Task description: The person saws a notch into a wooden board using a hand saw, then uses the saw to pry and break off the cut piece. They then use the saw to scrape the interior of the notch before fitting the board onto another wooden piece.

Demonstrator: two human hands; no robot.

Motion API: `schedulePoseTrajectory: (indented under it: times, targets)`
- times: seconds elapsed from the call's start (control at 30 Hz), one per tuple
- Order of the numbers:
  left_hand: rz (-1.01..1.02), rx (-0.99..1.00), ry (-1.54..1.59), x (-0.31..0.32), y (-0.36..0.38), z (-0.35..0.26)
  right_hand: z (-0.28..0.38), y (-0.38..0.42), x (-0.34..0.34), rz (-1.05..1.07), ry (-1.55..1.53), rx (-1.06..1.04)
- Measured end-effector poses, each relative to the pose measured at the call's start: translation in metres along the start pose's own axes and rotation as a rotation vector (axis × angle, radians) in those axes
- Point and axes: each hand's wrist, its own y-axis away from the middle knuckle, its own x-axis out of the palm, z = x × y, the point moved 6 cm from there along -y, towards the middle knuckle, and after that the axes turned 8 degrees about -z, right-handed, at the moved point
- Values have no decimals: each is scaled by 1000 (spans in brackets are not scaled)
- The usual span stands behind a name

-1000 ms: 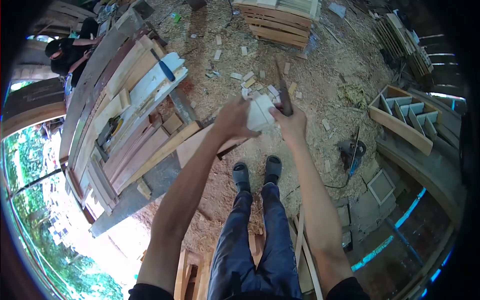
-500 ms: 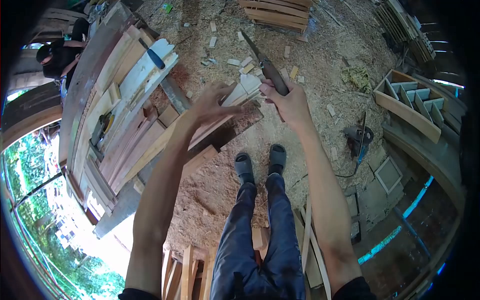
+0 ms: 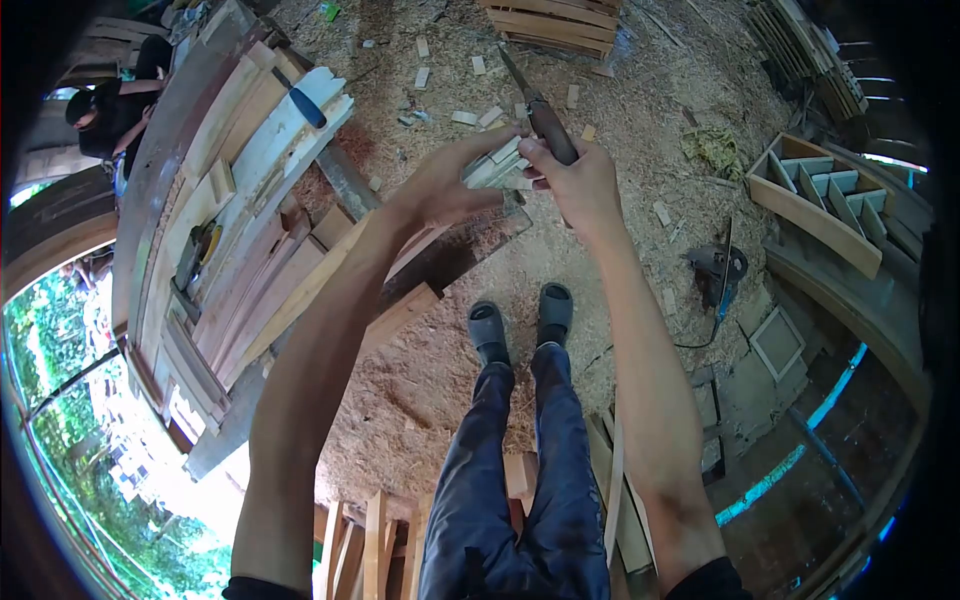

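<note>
My right hand (image 3: 580,185) is closed round the dark wooden handle of a knife-like tool (image 3: 549,130), whose narrow pointed blade points up and away. Its thumb is at the end of a bundle of small pale wooden pieces (image 3: 492,168). Around the other side of these pieces curls my left hand (image 3: 445,180), fingers above and thumb below; its fingertips nearly meet my right hand. Below the pieces lies a dark, sawdust-covered beam (image 3: 470,245). How firmly the left hand grips is hard to see.
A workbench with several boards (image 3: 265,290) stands left, holding a blue-handled tool (image 3: 305,106) and pliers (image 3: 210,246). Another person (image 3: 110,112) is beyond it. A power tool (image 3: 718,268) with a cord lies right, below a divided wooden tray (image 3: 815,205). Sawdust and offcuts cover the floor (image 3: 400,400).
My left hand has moved right and closed in around the small wooden pieces, its fingers now near my right hand. The right hand and the knife-like tool have shifted slightly.
</note>
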Motion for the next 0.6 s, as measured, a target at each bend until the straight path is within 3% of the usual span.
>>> schedulePoseTrajectory:
  times: [0.1, 0.47, 0.6]
  targets:
    - [-21, -137, -6, -1, 1, 0, 0, 1, 0, 42, 37, 5]
    - [-92, -108, 29, 0, 0, 4, 2, 7, 0, -36, -61, 5]
    - [-85, -57, 17, 4, 1, -2, 1, 9, -7, -26, 58, 33]
